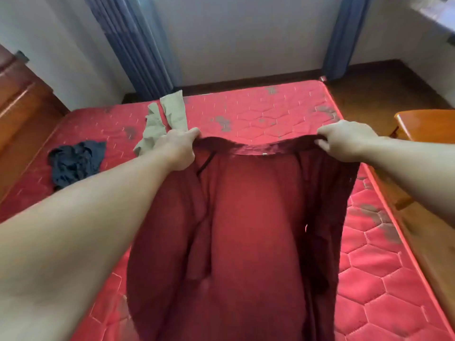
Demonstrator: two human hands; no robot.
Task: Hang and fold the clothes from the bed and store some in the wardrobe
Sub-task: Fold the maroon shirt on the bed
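A dark red garment (246,230) hangs stretched out in front of me above the red quilted mattress (283,112). My left hand (178,148) grips its top edge at the left corner. At the right corner my right hand (344,141) grips the same edge. The cloth falls down toward me and hides the middle of the bed. A beige garment (170,114) lies on the mattress just beyond my left hand. Further left lies a crumpled dark blue garment (75,161).
A wooden headboard (22,104) stands at the left of the bed. An orange wooden chair or table (428,124) is at the right, over wooden floor. Blue curtains (133,43) hang against the white wall beyond the bed.
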